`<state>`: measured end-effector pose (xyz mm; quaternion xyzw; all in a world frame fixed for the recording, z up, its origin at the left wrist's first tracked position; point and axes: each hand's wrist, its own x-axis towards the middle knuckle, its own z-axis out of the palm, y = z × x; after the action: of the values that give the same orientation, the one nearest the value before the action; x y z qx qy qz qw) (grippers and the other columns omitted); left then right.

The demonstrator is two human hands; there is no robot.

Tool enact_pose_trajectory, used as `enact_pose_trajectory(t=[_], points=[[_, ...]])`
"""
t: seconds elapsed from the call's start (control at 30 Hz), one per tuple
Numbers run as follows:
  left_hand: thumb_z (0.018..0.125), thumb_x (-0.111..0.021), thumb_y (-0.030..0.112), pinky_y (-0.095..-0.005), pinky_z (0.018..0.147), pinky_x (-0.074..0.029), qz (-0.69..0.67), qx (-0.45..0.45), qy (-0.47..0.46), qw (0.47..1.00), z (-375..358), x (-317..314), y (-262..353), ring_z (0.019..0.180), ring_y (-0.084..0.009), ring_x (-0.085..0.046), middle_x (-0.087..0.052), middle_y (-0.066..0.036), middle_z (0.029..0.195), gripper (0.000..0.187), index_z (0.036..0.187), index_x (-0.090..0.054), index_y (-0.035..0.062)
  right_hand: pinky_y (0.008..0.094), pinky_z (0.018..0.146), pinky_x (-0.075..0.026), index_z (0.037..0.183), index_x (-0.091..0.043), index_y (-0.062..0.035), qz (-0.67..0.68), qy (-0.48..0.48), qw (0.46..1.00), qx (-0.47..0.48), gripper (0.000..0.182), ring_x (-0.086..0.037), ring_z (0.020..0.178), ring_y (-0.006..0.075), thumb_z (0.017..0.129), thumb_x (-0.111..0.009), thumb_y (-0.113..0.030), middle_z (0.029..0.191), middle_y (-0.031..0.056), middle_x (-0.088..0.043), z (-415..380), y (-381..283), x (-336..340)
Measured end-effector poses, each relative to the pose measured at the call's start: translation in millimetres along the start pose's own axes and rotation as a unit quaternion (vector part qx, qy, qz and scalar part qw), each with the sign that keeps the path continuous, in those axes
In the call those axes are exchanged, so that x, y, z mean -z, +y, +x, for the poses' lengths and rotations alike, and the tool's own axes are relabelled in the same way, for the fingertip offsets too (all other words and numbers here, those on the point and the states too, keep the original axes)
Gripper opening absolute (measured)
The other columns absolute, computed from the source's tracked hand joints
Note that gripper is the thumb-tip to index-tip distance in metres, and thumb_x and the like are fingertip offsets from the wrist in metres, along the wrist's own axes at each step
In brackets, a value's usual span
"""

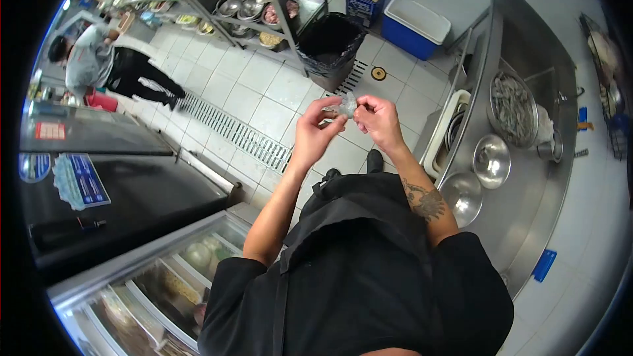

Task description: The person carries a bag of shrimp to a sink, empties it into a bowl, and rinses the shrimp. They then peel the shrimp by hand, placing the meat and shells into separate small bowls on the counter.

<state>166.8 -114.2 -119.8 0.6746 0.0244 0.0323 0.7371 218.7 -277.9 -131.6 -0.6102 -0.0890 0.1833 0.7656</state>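
Observation:
My left hand [318,129] and my right hand [378,120] are raised close together in front of my body, over the tiled floor. Between them is a small crumpled piece of clear plastic [348,106]. The fingers and thumb of my left hand curve around one side of it. My right hand is closed, its fingertips pinching the other side. Whether the plastic is a glove or a bag, I cannot tell. Just beyond my hands stands a bin [330,46] lined with a black bag.
On the right, a steel sink counter [527,217] carries a large bowl of shrimp-like seafood [513,109] and two metal bowls [492,160]. A blue cooler [414,26] stands by the wall. Shelving with food bowls is ahead; another person [109,66] stands far left. A glass-topped chest [198,250] is nearer.

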Motion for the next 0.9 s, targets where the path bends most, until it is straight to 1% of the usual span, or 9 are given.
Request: enact_pose_trajectory(t=[0.03,0.07,0.23,0.37,0.4,0.57,0.67,0.7,0.9], points=[[0.080,-0.073,0.003,-0.0259,0.070,-0.057,0.127,-0.102,-0.002,0.987,3.4,-10.0,3.5,0.083,-0.0156,-0.065,-0.063,-0.009,0.111,0.036,0.115,-0.063,0.0011,0.0192,0.048,-0.038,0.089,-0.063,0.0020,-0.012,0.022,1.000,0.014,0.008,-0.048,0.055,0.0031,0.086,-0.061,-0.005,0.065,-0.0033,-0.055,-2.9,-2.8,6.1],[0.077,-0.076,0.003,-0.0258,0.073,-0.058,0.167,-0.125,-0.026,0.978,6.3,-20.2,10.5,0.082,-0.0158,-0.066,-0.064,-0.009,0.111,0.034,0.110,-0.065,0.0004,0.0192,0.048,-0.038,0.089,-0.063,0.0020,-0.008,0.040,0.999,0.019,0.008,-0.048,0.055,0.0031,0.086,-0.061,-0.005,0.065,-0.0033,-0.055,-7.1,-6.7,12.4],[0.080,-0.073,0.004,-0.0254,0.069,-0.054,0.212,-0.155,-0.137,0.955,28.7,-71.8,8.0,0.078,-0.0153,-0.067,-0.070,-0.010,0.090,0.027,0.106,-0.068,0.0010,0.0225,0.051,-0.039,0.085,-0.064,0.0027,-0.109,0.173,0.974,0.097,0.010,-0.047,0.059,0.0032,0.083,-0.063,-0.007,0.063,-0.0018,-0.056,-39.7,-26.7,58.6],[0.088,-0.067,0.006,-0.0248,0.070,-0.053,0.065,-0.020,-0.287,0.956,45.3,-136.7,-1.3,0.076,-0.0120,-0.068,-0.070,-0.009,0.085,0.024,0.109,-0.066,-0.0059,0.0201,0.049,-0.033,0.090,-0.064,0.0017,-0.116,0.301,0.939,0.123,0.008,-0.042,0.057,0.0010,0.085,-0.061,-0.004,0.065,-0.0060,-0.050,-81.2,-29.7,103.5],[0.090,-0.065,0.006,-0.0257,0.070,-0.054,0.052,-0.012,-0.332,0.942,49.9,-154.1,-6.3,0.077,-0.0130,-0.068,-0.070,-0.009,0.086,0.024,0.111,-0.065,-0.0064,0.0239,0.052,-0.040,0.088,-0.065,0.0024,-0.158,0.362,0.915,0.088,0.014,-0.047,0.059,0.0047,0.080,-0.065,-0.009,0.063,0.0003,-0.057,-94.3,-37.4,114.2],[0.092,-0.060,0.004,-0.0277,0.066,-0.054,-0.049,0.099,-0.491,0.864,64.3,-256.4,-17.5,0.072,-0.0140,-0.064,-0.069,-0.011,0.089,0.022,0.109,-0.064,-0.0087,0.0228,0.054,-0.040,0.088,-0.067,0.0013,-0.092,0.480,0.863,0.127,0.009,-0.048,0.061,0.0039,0.082,-0.064,-0.005,0.067,-0.0007,-0.060,-144.9,-28.7,179.9],[0.093,-0.054,0.005,-0.0286,0.066,-0.052,-0.074,0.226,-0.540,0.808,72.3,-309.6,-21.7,0.073,-0.0162,-0.063,-0.068,-0.014,0.095,0.021,0.106,-0.064,-0.0079,0.0222,0.054,-0.039,0.084,-0.066,-0.0001,-0.045,0.548,0.823,0.142,0.005,-0.047,0.061,0.0033,0.083,-0.063,-0.004,0.066,-0.0034,-0.056,-168.2,-25.4,214.1],[0.093,-0.054,0.005,-0.0286,0.066,-0.052,-0.061,0.231,-0.555,0.797,79.5,-324.3,-27.3,0.073,-0.0162,-0.063,-0.068,-0.014,0.095,0.021,0.106,-0.064,-0.0079,0.0198,0.053,-0.036,0.087,-0.064,0.0003,-0.107,0.559,0.808,0.149,0.005,-0.044,0.060,0.0017,0.087,-0.060,-0.003,0.070,-0.0055,-0.054,-173.3,-12.8,229.7],[0.093,-0.054,0.007,-0.0272,0.067,-0.050,-0.080,0.365,-0.592,0.714,120.5,-393.4,-50.8,0.071,-0.0153,-0.062,-0.068,-0.014,0.097,0.018,0.102,-0.063,-0.0058,0.0201,0.053,-0.037,0.086,-0.063,-0.0014,-0.046,0.645,0.758,0.086,0.004,-0.046,0.060,0.0024,0.086,-0.060,-0.002,0.067,-0.0058,-0.052,-186.2,-3.9,282.6]])
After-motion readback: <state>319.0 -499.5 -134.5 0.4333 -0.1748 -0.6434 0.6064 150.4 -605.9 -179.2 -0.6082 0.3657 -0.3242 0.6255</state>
